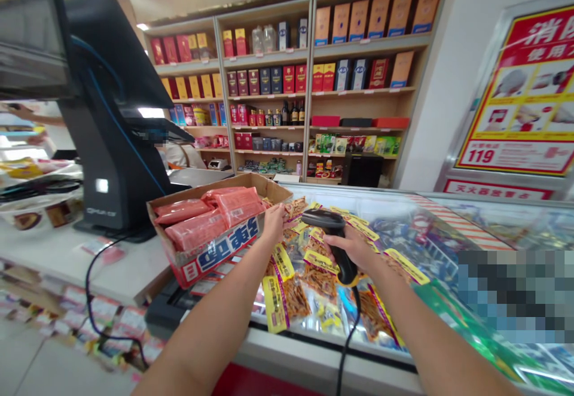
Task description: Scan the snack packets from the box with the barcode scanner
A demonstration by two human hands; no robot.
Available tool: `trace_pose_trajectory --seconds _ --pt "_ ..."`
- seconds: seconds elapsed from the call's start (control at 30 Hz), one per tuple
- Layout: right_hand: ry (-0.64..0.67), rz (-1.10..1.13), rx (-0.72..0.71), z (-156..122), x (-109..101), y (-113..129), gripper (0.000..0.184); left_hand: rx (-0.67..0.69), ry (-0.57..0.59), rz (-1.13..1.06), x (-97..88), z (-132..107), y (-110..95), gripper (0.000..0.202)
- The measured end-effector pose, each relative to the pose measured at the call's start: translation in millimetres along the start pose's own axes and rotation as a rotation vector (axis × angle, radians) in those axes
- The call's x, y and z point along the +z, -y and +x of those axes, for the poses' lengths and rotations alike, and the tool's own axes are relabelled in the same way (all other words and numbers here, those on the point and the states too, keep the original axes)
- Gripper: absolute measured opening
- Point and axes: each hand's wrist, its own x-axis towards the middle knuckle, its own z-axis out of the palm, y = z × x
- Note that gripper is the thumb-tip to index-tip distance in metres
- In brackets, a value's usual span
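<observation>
My right hand (352,246) is wrapped round the grip of a black barcode scanner (325,219), whose cable hangs down over the counter's front edge. The scanner's head points left, towards my left hand (274,221). That hand's fingers are closed on a snack packet (295,207) with brown strips behind clear film, just past the scanner's head. Under both hands lie several more yellow-and-purple snack packets (275,300), spread over the glass counter (368,348). To the left of my left hand stands an open cardboard box (224,249) with pink packages (201,225) in it.
A black checkout terminal (112,109) rises at the left, its cable looping down in front. Green plastic packaging (461,318) lies on the counter at the right. Shelves (269,58) of boxes and bottles line the back wall. Another person's arm (33,115) shows behind the terminal.
</observation>
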Motion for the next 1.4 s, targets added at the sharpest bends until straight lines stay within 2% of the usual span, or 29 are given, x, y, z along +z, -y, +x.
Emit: trace_pose_trajectory --seconds 0.1,0.2,0.27,0.37,0.43,0.57,0.8,0.93,1.3,1.4 --pt "-0.001 -0.003 0.003 1 -1 -1 0.027 -0.044 0.038 -0.044 3.6 -4 -1 0.019" --pt "-0.049 0.061 0.024 1 -4 -1 0.026 -0.027 -0.009 -0.090 2.2 -1 -2 0.017" --pt "-0.071 0.113 0.028 -1 -5 0 0.026 -0.087 -0.001 -0.130 -2.2 1 -2 0.019" --pt "-0.026 0.163 0.017 -4 -4 2 0.027 -0.260 0.199 -0.197 -11.5 2 -2 0.022" --pt "0.033 0.176 0.010 -6 -1 2 0.027 -0.324 0.323 -0.206 -16.8 1 0 0.021" --pt "0.105 0.200 0.026 -8 5 -1 0.027 -0.376 0.388 -0.146 -21.3 -3 9 0.024" --pt "0.138 0.233 0.043 -11 11 1 0.028 -0.461 0.458 0.030 -20.1 -6 16 0.036" --pt "0.146 0.263 0.038 -13 13 2 0.029 -0.487 0.413 0.135 -18.0 -7 17 0.033" --pt "0.162 0.219 0.043 -10 15 1 0.028 -0.529 0.291 0.186 -12.8 -3 21 0.033" --pt "0.154 0.239 0.046 -10 15 0 0.029 -0.493 0.273 0.172 -14.5 0 22 0.034"
